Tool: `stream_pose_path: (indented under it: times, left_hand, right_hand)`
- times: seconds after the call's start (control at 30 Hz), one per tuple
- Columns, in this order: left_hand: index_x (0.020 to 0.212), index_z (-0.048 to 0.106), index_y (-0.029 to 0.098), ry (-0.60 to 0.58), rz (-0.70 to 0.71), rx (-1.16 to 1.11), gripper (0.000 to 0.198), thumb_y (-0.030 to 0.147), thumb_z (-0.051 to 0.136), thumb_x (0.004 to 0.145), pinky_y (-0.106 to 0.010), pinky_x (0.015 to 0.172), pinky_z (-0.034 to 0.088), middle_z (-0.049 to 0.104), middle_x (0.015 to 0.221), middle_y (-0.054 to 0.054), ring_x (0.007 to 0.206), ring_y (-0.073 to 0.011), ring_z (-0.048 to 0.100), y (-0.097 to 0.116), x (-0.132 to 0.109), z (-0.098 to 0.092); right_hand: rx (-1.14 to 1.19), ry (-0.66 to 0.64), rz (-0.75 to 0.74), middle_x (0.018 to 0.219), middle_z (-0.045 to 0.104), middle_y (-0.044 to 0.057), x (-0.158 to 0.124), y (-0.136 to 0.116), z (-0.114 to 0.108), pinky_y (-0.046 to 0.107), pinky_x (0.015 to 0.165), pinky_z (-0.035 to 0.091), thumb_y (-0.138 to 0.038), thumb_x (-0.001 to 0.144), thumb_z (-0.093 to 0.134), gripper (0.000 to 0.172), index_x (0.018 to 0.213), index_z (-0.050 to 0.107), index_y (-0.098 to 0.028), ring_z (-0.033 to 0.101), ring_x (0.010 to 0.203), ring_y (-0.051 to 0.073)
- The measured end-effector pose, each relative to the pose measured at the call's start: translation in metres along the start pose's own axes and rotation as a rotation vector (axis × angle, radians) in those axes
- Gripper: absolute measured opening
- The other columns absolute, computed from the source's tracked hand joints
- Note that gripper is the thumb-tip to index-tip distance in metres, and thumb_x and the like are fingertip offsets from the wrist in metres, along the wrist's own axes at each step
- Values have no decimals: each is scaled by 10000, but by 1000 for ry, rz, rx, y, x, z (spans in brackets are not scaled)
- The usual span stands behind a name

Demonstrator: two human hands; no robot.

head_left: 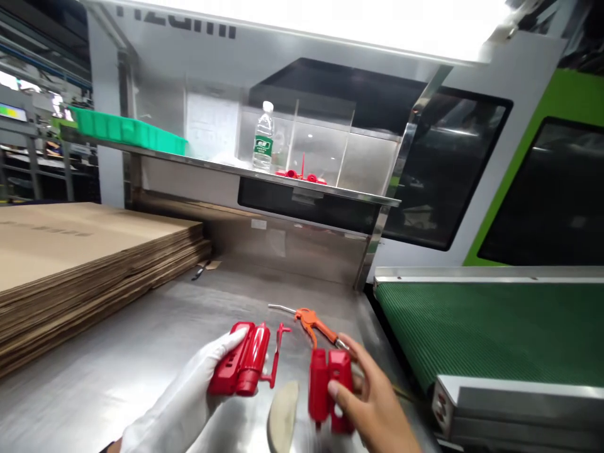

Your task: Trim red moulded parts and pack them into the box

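Nearside of the orange air gun [307,317], my left hand [213,363] and right hand [370,393] grip red mouldings [255,353]. I'd hold lightly, sparing the slender red bar [275,360].

a bright light [321,25] glared above the steel table [141,340]. behind it stood a pale machine [523,69] with dark windows [453,163]; a green conveyor [495,333] lay alongside.

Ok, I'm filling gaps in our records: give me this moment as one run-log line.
left hand, gloved: holds red parts | right hand, bare: holds similar red parts | orange air gun: lies on metal table
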State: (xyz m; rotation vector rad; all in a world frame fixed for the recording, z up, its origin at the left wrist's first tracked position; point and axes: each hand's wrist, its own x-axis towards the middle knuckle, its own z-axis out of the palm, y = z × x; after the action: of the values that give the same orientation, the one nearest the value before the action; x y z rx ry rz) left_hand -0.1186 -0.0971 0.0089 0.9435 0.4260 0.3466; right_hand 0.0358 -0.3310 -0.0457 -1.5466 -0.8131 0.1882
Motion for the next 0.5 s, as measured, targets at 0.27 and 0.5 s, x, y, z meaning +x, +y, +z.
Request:
stream_pose_path:
  times: [0.27, 0.5]
  left_hand:
    - [1158, 703, 207, 0, 75, -30, 362, 438, 750, 883, -298, 860, 580, 764, 1063, -61, 937, -205, 704, -13, 1, 9]
    - [1237, 642, 202, -26, 98, -97, 430, 425, 743, 883, -319, 855, 593, 757, 1172, -90, 1023, -254, 717, -19, -4, 19]
  right_hand:
    - [-251, -66, 173, 1474, 524, 156, -4, 23, -2, 499, 1208, 317, -409, 811, 688, 703, 1448, 576, -134, 442, 1403, 346]
    - [13, -221, 149, 1136, 667, 124, 1, -33, 22, 317, 792, 549, -544, 926, 758, 567, 1297, 625, -136, 663, 919, 221]
